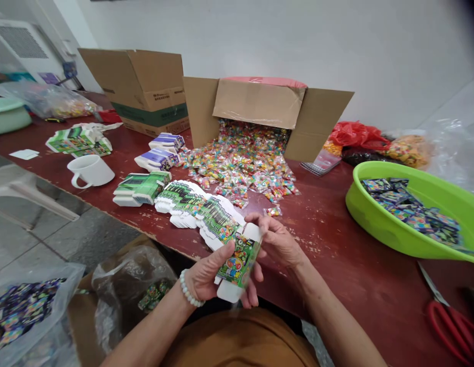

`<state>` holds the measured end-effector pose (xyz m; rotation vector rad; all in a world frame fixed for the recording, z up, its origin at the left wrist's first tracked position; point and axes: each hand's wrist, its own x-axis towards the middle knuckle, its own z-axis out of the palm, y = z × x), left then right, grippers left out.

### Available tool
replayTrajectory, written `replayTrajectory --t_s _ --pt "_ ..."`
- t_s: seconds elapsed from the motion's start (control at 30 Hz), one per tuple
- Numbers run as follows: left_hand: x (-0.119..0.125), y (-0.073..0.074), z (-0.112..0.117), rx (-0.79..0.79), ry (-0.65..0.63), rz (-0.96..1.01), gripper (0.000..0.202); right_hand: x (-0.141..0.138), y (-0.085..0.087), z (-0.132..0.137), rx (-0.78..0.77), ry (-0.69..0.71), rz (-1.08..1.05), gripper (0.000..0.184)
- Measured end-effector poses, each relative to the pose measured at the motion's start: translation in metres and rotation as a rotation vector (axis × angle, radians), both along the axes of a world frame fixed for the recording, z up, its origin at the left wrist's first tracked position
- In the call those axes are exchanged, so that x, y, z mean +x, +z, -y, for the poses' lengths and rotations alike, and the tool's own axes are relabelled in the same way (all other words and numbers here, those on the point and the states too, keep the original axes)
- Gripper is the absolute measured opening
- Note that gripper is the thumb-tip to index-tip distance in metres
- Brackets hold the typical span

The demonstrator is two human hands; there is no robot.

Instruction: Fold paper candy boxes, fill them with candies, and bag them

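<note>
Between my hands, just past the table's front edge, is a small green printed carton (239,260) with white flaps standing out at both ends. My left hand (211,272), with a beaded bracelet at the wrist, is closed round its lower part. At the top end my right hand (277,239) has its fingers closed at the flap. Right behind the carton, a fanned row of flat green cartons (198,204) runs leftward over the table. Small clear packets of colourful candy (248,168) spill toward it from a cardboard box (259,104) lying on its side.
A white mug (91,171) and stacks of green cartons (141,187) and purple cartons (158,159) stand left. On the right are a green basin (408,237) of dark packets and red-handled scissors (449,321). An open bag-lined box (125,285) sits below the table edge.
</note>
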<state>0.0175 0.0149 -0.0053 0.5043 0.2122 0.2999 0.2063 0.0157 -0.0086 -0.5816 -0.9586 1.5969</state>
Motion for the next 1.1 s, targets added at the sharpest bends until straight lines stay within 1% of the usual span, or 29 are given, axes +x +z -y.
replayTrajectory --t_s 0.1,0.17,0.2,0.3,0.37,0.43,0.47,0.5,0.57,0.6,0.63,0.7,0.77,0.83,0.9,1.0,1.1 --pt "-0.006 -0.003 0.0 -0.022 0.006 -0.025 0.056 0.0 0.003 0.007 -0.006 0.063 -0.084 0.031" --pt "-0.014 -0.006 -0.005 -0.012 0.026 -0.03 0.051 0.004 0.001 0.007 -0.013 0.026 -0.065 0.034" --pt "-0.021 -0.007 -0.008 -0.006 0.062 -0.039 0.049 0.008 -0.001 0.005 -0.019 -0.035 0.0 0.036" --pt "-0.044 -0.005 -0.019 0.026 0.245 -0.089 0.043 0.02 -0.018 -0.007 -0.053 -0.254 0.336 0.038" --pt "-0.058 -0.001 -0.023 0.067 0.325 -0.12 0.042 0.024 -0.03 -0.015 -0.079 -0.313 0.515 0.037" --pt "-0.065 0.003 -0.023 0.12 0.338 -0.149 0.042 0.022 -0.036 -0.019 -0.085 -0.336 0.593 0.03" --pt "-0.065 0.004 -0.021 0.141 0.332 -0.158 0.042 0.017 -0.034 -0.018 -0.049 -0.388 0.656 0.029" --pt "-0.063 0.005 -0.019 0.159 0.323 -0.162 0.041 0.012 -0.029 -0.016 0.024 -0.46 0.737 0.029" --pt "-0.054 0.006 -0.014 0.188 0.301 -0.163 0.042 -0.003 -0.011 -0.007 0.255 -0.598 0.921 0.029" --pt "-0.048 0.006 -0.011 0.206 0.291 -0.168 0.042 -0.01 0.0 -0.002 0.379 -0.611 0.99 0.025" --pt "-0.042 0.007 -0.009 0.231 0.274 -0.176 0.042 -0.017 0.011 0.004 0.468 -0.583 1.025 0.021" --pt "-0.031 0.009 -0.005 0.289 0.226 -0.213 0.042 -0.026 0.029 0.013 0.594 -0.485 1.092 0.02" --pt "-0.022 0.012 -0.004 0.357 0.182 -0.258 0.041 -0.028 0.039 0.019 0.625 -0.369 1.138 0.022" --pt "-0.018 0.013 -0.004 0.418 0.141 -0.298 0.041 -0.025 0.041 0.021 0.6 -0.276 1.152 0.02" --pt "-0.018 0.012 -0.006 0.464 0.095 -0.322 0.042 -0.019 0.04 0.021 0.581 -0.217 1.147 0.021" --pt "-0.02 0.009 -0.009 0.474 0.057 -0.344 0.044 -0.013 0.04 0.019 0.568 -0.146 1.163 0.025" --pt "-0.021 0.007 -0.011 0.48 0.022 -0.393 0.038 -0.011 0.042 0.017 0.535 -0.104 1.16 0.02"
